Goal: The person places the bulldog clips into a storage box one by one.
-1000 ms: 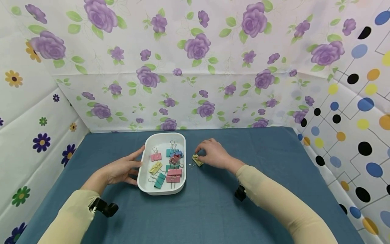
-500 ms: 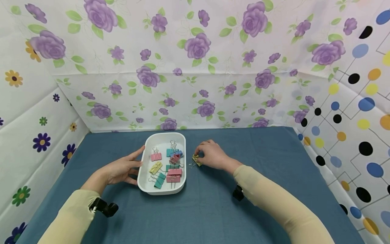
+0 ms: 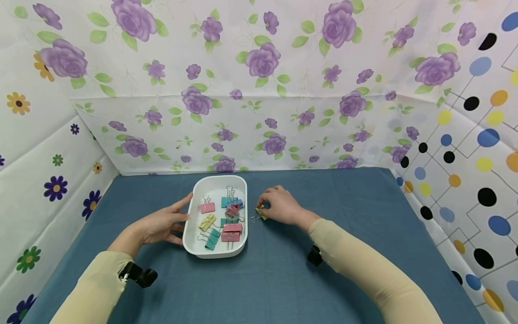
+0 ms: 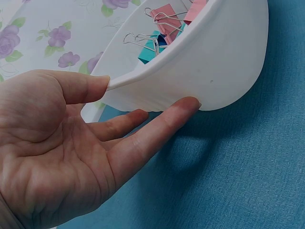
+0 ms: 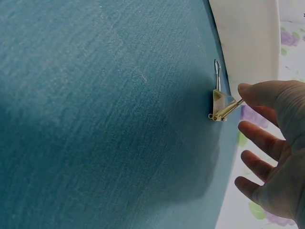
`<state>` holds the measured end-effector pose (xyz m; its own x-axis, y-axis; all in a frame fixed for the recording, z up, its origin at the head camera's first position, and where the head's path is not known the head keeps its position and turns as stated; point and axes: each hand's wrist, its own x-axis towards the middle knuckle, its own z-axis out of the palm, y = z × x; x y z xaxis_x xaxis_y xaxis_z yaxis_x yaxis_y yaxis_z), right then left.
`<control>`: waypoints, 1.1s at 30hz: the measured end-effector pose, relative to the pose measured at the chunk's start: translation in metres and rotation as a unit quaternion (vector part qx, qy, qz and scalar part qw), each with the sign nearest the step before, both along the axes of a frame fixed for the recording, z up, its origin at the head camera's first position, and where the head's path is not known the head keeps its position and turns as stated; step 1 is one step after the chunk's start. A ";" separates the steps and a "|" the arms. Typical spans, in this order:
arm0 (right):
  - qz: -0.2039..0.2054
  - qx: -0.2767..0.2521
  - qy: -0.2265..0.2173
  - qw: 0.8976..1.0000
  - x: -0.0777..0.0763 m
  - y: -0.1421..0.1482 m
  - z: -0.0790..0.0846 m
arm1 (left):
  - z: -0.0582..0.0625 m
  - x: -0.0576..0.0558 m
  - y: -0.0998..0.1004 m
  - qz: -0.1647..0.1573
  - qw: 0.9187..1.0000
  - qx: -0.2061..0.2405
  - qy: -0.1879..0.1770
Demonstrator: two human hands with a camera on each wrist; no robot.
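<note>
A white tray (image 3: pixel 216 256) stands on the blue cloth, holding several pink, teal, blue and yellow binder clips. At its left side is my left hand (image 3: pixel 159 225), fingers extended along the outer wall. The left wrist view has the thumb tip at the tray's rim (image 4: pixel 143 71) and fingertips on the wall below. Right of the tray, a yellow binder clip (image 5: pixel 219 105) is on the cloth, one wire loop standing out. My right hand (image 3: pixel 283 206) pinches the clip's other wire handle between thumb and index finger, its remaining fingers loosely spread. In the head view that hand covers part of the clip.
The blue cloth (image 3: pixel 259 288) covers the table. A flowered sheet (image 3: pixel 259 135) rises behind it, with patterned sheets on the left and right sides. The tray's right wall is a short distance from the yellow clip.
My right hand and forearm have shifted slightly left, covering more of the yellow binder clip. My left hand and the tray have stayed in place.
</note>
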<state>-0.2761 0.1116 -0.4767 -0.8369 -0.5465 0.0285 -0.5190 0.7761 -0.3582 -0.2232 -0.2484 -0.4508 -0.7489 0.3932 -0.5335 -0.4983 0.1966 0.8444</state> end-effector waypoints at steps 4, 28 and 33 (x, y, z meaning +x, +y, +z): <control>0.001 0.002 0.003 1.000 -0.001 0.000 -0.001 | 0.001 0.000 0.000 0.000 1.000 -0.001 0.000; -0.008 -0.007 0.010 1.000 0.000 0.007 0.004 | -0.001 -0.002 -0.001 0.000 1.000 0.007 -0.002; -0.018 -0.024 0.008 1.000 0.000 0.010 0.005 | -0.001 -0.001 -0.001 0.000 1.000 0.006 -0.001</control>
<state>-0.2758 0.1220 -0.4717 -0.8555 -0.5133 0.0679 -0.4968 0.7766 -0.3874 -0.2246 -0.2491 -0.4521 -0.7474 0.3995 -0.5309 -0.5006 0.1867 0.8453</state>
